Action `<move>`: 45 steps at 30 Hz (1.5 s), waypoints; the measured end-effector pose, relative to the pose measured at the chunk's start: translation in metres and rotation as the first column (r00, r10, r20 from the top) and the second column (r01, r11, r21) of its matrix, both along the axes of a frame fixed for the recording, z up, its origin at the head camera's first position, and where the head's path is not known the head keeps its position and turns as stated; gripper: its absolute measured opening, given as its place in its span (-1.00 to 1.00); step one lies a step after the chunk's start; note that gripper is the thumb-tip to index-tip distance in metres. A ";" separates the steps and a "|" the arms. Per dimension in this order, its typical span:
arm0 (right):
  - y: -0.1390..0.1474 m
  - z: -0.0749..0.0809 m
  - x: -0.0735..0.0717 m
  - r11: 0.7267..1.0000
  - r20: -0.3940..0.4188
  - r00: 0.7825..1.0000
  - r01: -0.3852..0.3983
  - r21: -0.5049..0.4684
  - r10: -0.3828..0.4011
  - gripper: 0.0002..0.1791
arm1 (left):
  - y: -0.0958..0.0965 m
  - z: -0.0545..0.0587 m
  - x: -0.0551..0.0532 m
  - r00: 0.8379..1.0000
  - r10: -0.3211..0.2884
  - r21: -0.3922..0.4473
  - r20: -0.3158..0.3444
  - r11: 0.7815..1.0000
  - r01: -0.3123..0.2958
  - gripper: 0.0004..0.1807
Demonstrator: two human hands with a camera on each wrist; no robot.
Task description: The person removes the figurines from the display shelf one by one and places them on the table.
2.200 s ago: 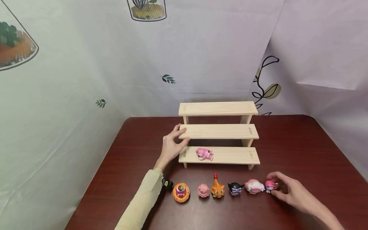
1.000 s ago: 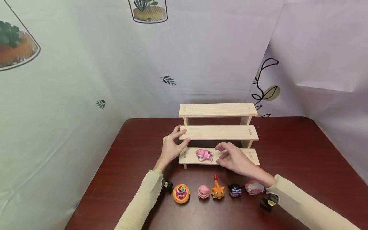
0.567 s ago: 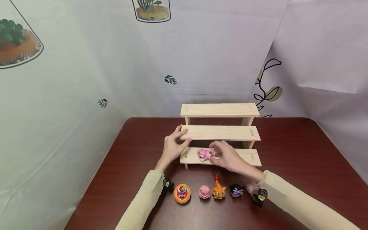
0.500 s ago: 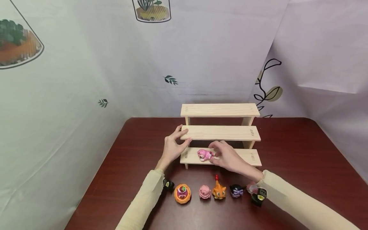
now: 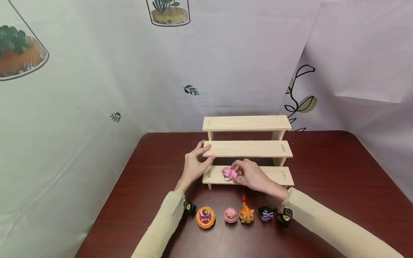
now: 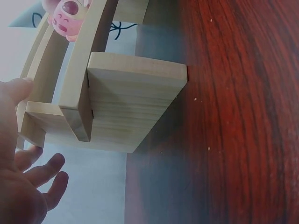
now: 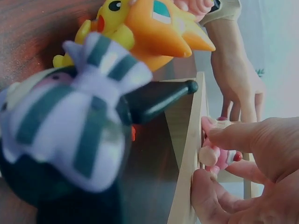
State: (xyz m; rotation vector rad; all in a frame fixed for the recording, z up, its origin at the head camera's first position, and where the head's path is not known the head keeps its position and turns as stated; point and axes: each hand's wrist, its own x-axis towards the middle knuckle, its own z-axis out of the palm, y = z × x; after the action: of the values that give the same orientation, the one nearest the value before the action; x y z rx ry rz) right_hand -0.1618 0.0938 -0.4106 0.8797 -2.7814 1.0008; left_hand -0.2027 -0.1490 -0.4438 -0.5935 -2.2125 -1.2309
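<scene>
A three-tier wooden display stand [image 5: 248, 148] stands on the table. My left hand [image 5: 193, 165] grips the left end of its middle tier, thumb at the front edge; in the left wrist view, the hand [image 6: 18, 154] is beside the stand's end. On the bottom tier lies a pink bear figurine [image 5: 227, 173], its head toward the left. My right hand [image 5: 255, 175] pinches its lower end between thumb and fingers; the right wrist view shows the figurine [image 7: 219, 156] between the fingertips. The bear's face [image 6: 67, 18] appears in the left wrist view.
Before the stand, a row holds an orange cake-like toy [image 5: 205, 217], a pink round figurine [image 5: 230, 215], an orange figurine [image 5: 246, 214] and a black figurine [image 5: 266, 213] with a lavender bow. The right sleeve [image 5: 322, 215] hides the row's right end. A patterned cloth hangs behind.
My right hand has left the small pink figurine at the row's right end, moved left to the bottom tier and closed around the bear figurine. My left hand has stayed on the stand.
</scene>
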 end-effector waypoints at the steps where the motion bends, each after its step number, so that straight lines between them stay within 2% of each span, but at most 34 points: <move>1: 0.000 0.000 0.000 1.000 0.006 1.000 -0.003 -0.001 0.003 -0.69 | 0.000 0.000 0.000 1.000 0.000 0.000 0.001 1.000 0.000 -0.55; 13: 0.018 0.003 0.004 0.999 -0.043 0.999 -0.032 -0.034 0.031 -0.68 | -0.001 -0.002 0.000 1.000 -0.003 -0.004 0.003 1.000 0.003 -0.56; 23: 0.055 0.012 0.018 0.993 -0.040 0.998 -0.062 -0.102 0.058 -0.65 | 0.000 -0.002 -0.001 1.000 -0.001 -0.004 0.026 1.000 0.001 -0.55; 29: 0.089 0.014 0.029 0.990 -0.117 0.993 -0.031 -0.140 0.015 -0.59 | 0.000 -0.002 0.000 1.000 0.000 0.000 0.019 1.000 0.000 -0.56; 37: 0.133 0.012 0.045 0.989 -0.225 0.973 0.015 -0.144 -0.048 -0.50 | 0.001 -0.001 0.000 1.000 -0.002 -0.008 0.018 1.000 0.002 -0.56; 45: 0.171 0.005 0.057 0.985 -0.258 0.959 0.076 -0.156 -0.115 -0.47 | 0.001 -0.002 0.001 1.000 -0.011 -0.023 0.015 1.000 0.012 -0.55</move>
State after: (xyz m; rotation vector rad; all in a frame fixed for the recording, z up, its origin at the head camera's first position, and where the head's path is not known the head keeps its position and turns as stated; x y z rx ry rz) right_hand -0.1044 0.2644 -0.4053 0.7863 -2.4682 0.9738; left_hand -0.2015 -0.1477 -0.4453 -0.6091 -2.2411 -1.2207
